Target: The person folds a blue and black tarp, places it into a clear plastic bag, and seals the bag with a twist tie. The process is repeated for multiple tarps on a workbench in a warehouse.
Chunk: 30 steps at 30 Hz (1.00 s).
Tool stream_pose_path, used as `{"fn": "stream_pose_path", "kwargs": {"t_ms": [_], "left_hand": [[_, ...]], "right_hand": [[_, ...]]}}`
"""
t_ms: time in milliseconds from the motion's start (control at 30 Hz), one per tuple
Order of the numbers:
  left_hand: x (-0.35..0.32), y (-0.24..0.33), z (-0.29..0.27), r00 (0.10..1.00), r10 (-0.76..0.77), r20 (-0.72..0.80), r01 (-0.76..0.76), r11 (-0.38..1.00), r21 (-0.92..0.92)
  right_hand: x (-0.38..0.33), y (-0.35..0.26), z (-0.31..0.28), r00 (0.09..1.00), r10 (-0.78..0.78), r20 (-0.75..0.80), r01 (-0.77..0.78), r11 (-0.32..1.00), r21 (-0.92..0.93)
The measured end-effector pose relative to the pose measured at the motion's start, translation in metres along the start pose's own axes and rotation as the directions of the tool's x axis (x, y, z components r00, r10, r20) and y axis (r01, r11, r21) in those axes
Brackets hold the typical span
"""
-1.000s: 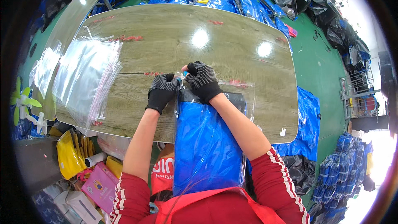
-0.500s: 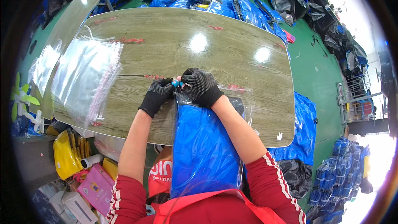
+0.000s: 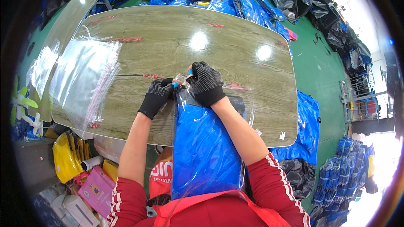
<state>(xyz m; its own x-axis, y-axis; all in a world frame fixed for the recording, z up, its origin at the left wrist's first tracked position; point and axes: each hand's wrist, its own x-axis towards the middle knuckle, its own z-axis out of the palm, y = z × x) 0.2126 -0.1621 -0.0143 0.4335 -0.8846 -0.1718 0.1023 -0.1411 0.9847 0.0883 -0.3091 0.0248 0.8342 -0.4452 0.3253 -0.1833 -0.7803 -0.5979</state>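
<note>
A folded blue item in a clear plastic bag lies partly on the wood-look table, its lower part hanging over the near edge toward my body. My left hand, in a black dotted glove with bare, blue-banded fingertips, pinches the bag's far end. Just to its right, my right hand, gloved alike, is closed on the same clear edge. A bit of plastic stretches between the two pinches. Behind the right wrist, part of the item's dark end is hidden.
A stack of clear plastic bags lies on the table's left side. Bagged blue goods are piled on the floor beyond the far edge. Yellow packages and a pink box sit low at left; bundled blue goods stand at right.
My right hand has moved slightly up and away from my left, opening a gap between the fingertips with the clear plastic stretched across it. The bagged blue item stays in about the same place.
</note>
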Motion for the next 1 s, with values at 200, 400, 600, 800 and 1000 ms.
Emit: {"fn": "stream_pose_path", "kwargs": {"t_ms": [200,400,600,800,1000], "left_hand": [[0.001,-0.002,0.001,0.997,0.044,-0.057,-0.04,0.997,0.059],[-0.002,0.001,0.007,0.952,0.293,-0.084,-0.202,0.812,0.547],[-0.005,0.002,0.006,0.972,0.218,-0.084,-0.183,0.934,0.307],[0.0,-0.002,0.005,0.982,0.154,-0.107,-0.114,0.943,0.313],[-0.001,-0.003,0.012,0.926,0.361,-0.112,-0.261,0.823,0.504]], "right_hand": [[0.003,0.0,-0.001,0.968,-0.242,0.064,0.232,0.964,0.13],[0.005,-0.001,-0.004,0.968,-0.226,0.113,0.219,0.973,0.072],[0.0,-0.004,-0.006,0.996,-0.079,0.043,0.078,0.996,0.033],[0.003,-0.004,-0.003,0.963,-0.248,0.1,0.241,0.967,0.083],[0.002,-0.002,-0.003,0.978,-0.203,0.059,0.206,0.977,-0.056]]}}
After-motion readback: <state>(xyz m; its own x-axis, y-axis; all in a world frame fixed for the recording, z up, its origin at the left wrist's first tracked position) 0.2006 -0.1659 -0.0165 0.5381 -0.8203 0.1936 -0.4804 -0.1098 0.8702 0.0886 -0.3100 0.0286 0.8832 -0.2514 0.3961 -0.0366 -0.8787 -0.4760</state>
